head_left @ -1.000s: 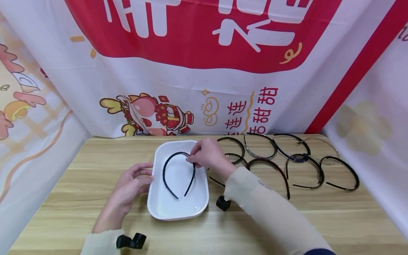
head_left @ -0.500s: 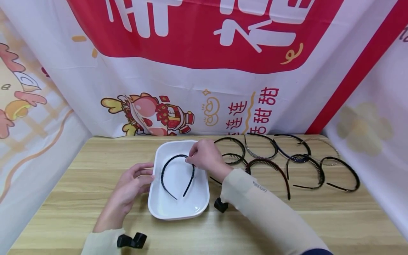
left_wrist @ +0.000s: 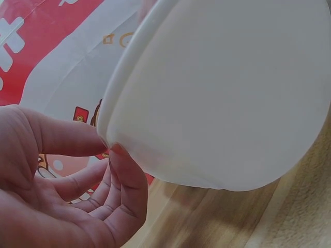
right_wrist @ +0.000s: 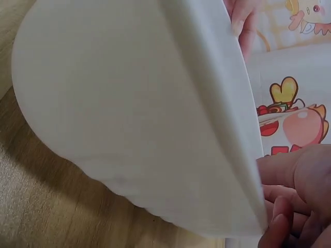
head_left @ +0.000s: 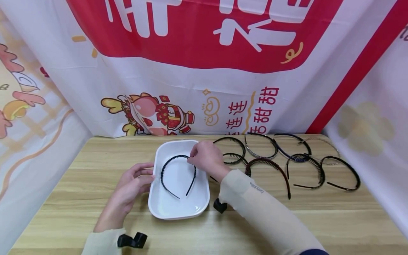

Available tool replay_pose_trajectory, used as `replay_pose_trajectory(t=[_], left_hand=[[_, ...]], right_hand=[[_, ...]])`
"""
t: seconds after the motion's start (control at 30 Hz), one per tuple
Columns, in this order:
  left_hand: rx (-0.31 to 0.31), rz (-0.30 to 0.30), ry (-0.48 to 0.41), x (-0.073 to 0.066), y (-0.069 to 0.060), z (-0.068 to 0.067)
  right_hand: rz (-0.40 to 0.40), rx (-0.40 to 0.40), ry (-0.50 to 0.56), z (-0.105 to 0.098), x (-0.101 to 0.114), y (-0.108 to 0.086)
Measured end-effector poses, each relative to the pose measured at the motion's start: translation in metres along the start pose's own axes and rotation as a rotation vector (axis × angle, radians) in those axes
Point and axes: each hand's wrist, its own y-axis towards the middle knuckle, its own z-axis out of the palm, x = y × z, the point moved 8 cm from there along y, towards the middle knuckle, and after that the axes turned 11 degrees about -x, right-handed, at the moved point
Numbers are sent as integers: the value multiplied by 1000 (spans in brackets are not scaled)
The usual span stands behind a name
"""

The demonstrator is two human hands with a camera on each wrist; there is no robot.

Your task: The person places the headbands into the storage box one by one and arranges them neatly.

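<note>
One black headband [head_left: 162, 173], a slim toothed arch, is inside a smooth white tray [head_left: 175, 209], pinched near its crown in the narrow grip of the right hand [head_left: 207, 156]. The left hand [head_left: 134, 183] pinches the tray's rim. A light hold should avoid bending the band; a firm tray likely helps. More headbands [head_left: 282, 170] overlap on the wood-grain counter [head_left: 76, 205].

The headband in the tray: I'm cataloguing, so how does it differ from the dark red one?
The black headband is in the white tray, the dark red headband on the table. The right hand pinches the black headband; no hand holds the dark red headband. Both are curved and toothed.
</note>
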Motion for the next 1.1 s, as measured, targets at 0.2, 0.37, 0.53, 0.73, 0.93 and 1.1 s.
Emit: replay_pose_trajectory(t=[0.2, 0.37, 0.53, 0.73, 0.93, 1.1], left_hand=[[1, -1, 4, 0, 0, 0], [-2, -9, 9, 0, -1, 0], [-2, -4, 9, 0, -1, 0], [-11, -16, 15, 0, -2, 0], [-15, -10, 15, 0, -2, -1], [-16, -18, 11, 0, -3, 0]], right_hand=[[-17, -13, -2, 2, -4, 1], [-36, -15, 5, 3, -4, 0], [-43, -19, 10, 3, -3, 0], [-51, -53, 22, 2, -4, -1], [-72, -64, 67, 1, -5, -3], [-35, -50, 260, -4, -15, -10]])
